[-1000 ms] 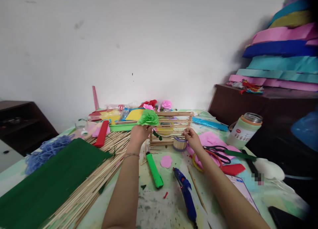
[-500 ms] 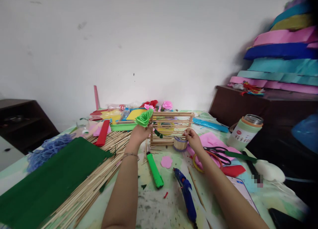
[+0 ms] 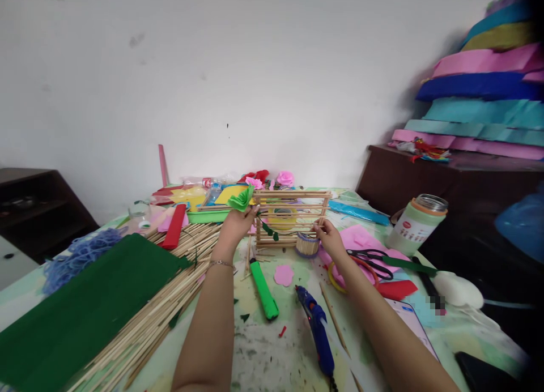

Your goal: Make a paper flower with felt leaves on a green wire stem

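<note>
My left hand (image 3: 238, 225) is closed just beneath a ruffled green paper flower (image 3: 241, 198), with the fingertips by the rack's left upright. A thin stem with dark green leaves (image 3: 270, 231) trails from near those fingers across the front of a small rack of wooden sticks (image 3: 293, 194). Closed at the rack's right upright is my right hand (image 3: 330, 236), its fingertips pinched together. A little round stick basket (image 3: 307, 246) with blue-purple bands stands at the rack's lower right, below that hand. Whether the stem's far end reaches the basket is too fine to tell.
Nearer me lie a blue glue gun (image 3: 315, 329), a green cutter (image 3: 264, 290) and a pink paper piece (image 3: 284, 275). Wooden sticks (image 3: 170, 293) and dark green paper (image 3: 97, 307) cover the left. Scissors (image 3: 374, 263) and an open bottle (image 3: 419, 225) stand right.
My left hand and the green flower have shifted slightly left, and the flower has tilted. The leaves on the stem hang a little lower and more spread. My right hand stays at the rack.
</note>
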The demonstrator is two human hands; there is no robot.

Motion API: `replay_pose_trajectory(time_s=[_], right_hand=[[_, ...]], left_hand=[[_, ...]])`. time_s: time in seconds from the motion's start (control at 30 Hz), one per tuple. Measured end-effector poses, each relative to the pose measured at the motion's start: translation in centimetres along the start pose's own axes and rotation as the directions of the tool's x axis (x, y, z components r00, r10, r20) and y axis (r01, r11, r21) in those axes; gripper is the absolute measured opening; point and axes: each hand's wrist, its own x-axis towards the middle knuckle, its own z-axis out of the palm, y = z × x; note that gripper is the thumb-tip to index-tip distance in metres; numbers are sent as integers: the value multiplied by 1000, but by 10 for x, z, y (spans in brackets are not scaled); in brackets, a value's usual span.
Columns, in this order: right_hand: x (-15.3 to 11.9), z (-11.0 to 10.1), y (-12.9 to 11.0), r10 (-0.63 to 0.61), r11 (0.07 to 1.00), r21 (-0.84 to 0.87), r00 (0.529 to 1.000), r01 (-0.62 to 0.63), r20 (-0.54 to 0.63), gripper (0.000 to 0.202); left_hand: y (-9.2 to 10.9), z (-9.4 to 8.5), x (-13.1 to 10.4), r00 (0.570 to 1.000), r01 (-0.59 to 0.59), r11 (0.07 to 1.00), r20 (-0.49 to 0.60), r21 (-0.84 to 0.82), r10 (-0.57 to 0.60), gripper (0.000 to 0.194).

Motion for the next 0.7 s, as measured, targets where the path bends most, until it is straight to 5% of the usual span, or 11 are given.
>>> replay_pose_trajectory(time_s=[0.33, 0.7], right_hand=[[0, 0, -2, 0, 1000, 1, 1000, 0, -2, 30], [1, -1, -1, 15, 1000, 9, 1000, -15, 15, 30]], left_hand=[[11, 4, -5, 998, 46, 925, -55, 377, -27, 27], [7, 17, -3, 982, 64, 921, -187, 384, 10, 29]])
